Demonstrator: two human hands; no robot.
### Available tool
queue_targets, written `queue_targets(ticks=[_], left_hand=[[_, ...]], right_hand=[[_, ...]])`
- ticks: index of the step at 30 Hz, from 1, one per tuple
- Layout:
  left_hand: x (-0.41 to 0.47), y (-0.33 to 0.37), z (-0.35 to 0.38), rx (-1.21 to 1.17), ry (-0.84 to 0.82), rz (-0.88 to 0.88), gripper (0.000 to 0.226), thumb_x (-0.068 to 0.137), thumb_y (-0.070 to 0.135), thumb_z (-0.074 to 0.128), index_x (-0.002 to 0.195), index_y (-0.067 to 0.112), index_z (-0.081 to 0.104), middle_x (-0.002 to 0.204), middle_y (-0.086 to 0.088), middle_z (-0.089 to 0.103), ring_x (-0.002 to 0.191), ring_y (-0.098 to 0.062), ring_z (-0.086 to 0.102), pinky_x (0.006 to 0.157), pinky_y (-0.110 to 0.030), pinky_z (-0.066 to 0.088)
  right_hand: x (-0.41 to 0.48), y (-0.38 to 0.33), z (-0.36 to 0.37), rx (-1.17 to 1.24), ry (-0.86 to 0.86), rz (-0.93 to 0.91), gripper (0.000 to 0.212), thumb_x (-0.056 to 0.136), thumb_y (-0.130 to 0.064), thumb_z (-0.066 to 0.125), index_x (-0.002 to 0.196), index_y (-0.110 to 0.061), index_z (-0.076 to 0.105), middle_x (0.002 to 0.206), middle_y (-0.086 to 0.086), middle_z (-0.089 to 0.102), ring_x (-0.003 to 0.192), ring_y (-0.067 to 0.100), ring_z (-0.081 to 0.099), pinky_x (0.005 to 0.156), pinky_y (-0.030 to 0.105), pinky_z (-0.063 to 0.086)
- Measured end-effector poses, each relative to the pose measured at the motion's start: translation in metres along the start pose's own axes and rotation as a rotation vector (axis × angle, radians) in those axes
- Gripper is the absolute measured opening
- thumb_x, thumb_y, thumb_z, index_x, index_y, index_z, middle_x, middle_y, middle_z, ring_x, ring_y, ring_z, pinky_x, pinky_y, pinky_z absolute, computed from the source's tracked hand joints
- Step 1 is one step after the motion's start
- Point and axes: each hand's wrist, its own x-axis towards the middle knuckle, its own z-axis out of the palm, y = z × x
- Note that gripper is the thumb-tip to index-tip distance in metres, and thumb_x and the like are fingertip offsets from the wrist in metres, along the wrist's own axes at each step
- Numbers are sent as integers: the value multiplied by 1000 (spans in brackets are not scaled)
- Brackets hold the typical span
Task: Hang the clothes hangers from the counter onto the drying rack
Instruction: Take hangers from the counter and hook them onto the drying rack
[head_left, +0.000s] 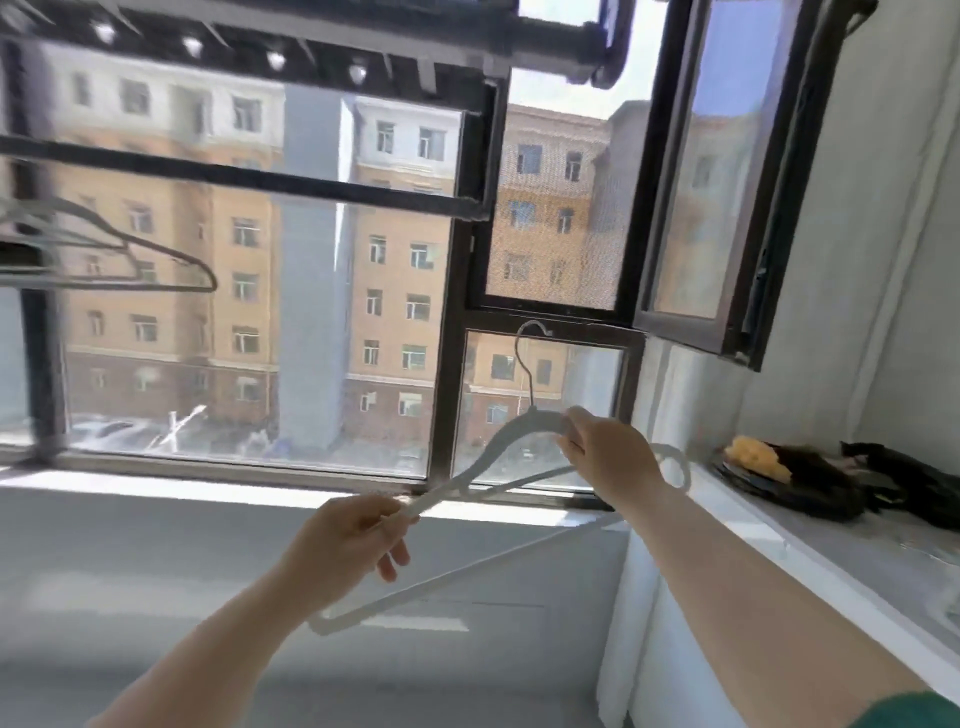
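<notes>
- Our two forearms reach up from the bottom edge of the frame, sharing one white hanger (511, 428) at centre, in front of the window (447, 338).
- Lower centre, the left hand (348, 540) has its fingers curled round the hanger's lower shoulder arm. We judge this grip is there to steady the frame and keep it from swinging.
- Right of centre, the right hand (608, 457) pinches the hanger just beside its neck, thumb and fingers closed on the plastic. Holding it that high lets the wrist aim the hook.
- The metal hook (521, 353) stands free above both hands, pointing towards the top of the frame. It touches nothing, so the hanger is off the counter and not yet on any bar.
- The drying rack (311, 31) runs as dark bars across the top of the frame, well above the hook. The lift that remains is the main part of this step.
- At the left edge, grey hangers (156, 249) already hang in a row, blurred, so we cannot count them. A free place beside them looks the natural target.
- Along the right edge lies the counter (857, 561) with a dark bundle (810, 483) on it. We see no further hangers there.
- The risk we foresee is the hook catching a neighbouring hanger as it rises.
</notes>
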Motion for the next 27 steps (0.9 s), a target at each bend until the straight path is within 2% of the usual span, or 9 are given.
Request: queue_targets(ticks=[3, 6, 8, 10, 13, 15, 17, 21, 27], left_hand=[[9, -18, -35, 163, 59, -79, 24, 90, 11, 51, 71, 22, 58, 51, 7, 63, 40, -1, 55, 48, -15, 42], [24, -29, -63, 428, 128, -134, 29, 91, 19, 48, 67, 34, 50, 66, 10, 64, 46, -1, 57, 60, -18, 46], [39, -31, -79, 556, 195, -142, 26, 91, 22, 47, 69, 36, 49, 75, 9, 67, 53, -4, 57, 63, -19, 46], [55, -34, -98, 659, 289, -131, 13, 92, 26, 48, 89, 35, 58, 89, 8, 69, 59, -6, 54, 69, -21, 44], [77, -41, -130, 768, 432, -101, 22, 92, 32, 50, 112, 30, 57, 100, 11, 68, 79, -7, 62, 74, -19, 44], [87, -47, -152, 834, 511, -89, 24, 92, 34, 49, 115, 30, 57, 104, 12, 68, 91, -7, 64, 73, -16, 45], [91, -55, -172, 866, 588, -102, 26, 91, 36, 49, 115, 31, 57, 103, 13, 68, 92, -7, 64, 71, -16, 45], [95, -72, -209, 954, 720, -168, 28, 91, 40, 48, 117, 37, 57, 103, 14, 69, 94, -8, 65, 71, -19, 44], [108, -98, -268, 985, 832, -167, 29, 92, 40, 46, 117, 34, 58, 102, 11, 70, 94, -10, 64, 66, -18, 39]], right_hand=[[37, -39, 22, 40, -17, -99, 26, 99, -24, 39, 118, -10, 50, 96, 7, 66, 79, 18, 61, 66, 21, 45], [75, -81, 48, 108, -56, -186, 23, 98, -25, 40, 114, -11, 49, 100, 9, 67, 89, 25, 64, 81, 31, 51], [104, -106, 61, 152, -53, -244, 25, 98, -25, 40, 117, -11, 48, 101, 9, 67, 92, 25, 65, 80, 31, 50], [134, -125, 71, 200, -49, -284, 23, 98, -25, 41, 115, -12, 49, 100, 9, 67, 90, 24, 64, 74, 29, 48], [178, -151, 81, 267, -40, -327, 22, 98, -25, 40, 114, -12, 49, 97, 6, 65, 87, 22, 63, 68, 26, 44], [204, -169, 87, 312, -11, -363, 23, 98, -25, 41, 117, -14, 49, 91, 3, 63, 82, 18, 60, 68, 24, 44], [226, -191, 91, 335, 11, -401, 24, 98, -25, 41, 117, -14, 49, 89, 3, 61, 81, 19, 59, 66, 24, 40], [260, -238, 96, 309, 49, -486, 26, 97, -27, 43, 118, -14, 50, 109, 7, 63, 100, 24, 59, 73, 28, 41], [298, -304, 104, 333, 43, -533, 26, 97, -27, 43, 118, -12, 49, 109, 9, 62, 99, 25, 59, 79, 31, 46]])
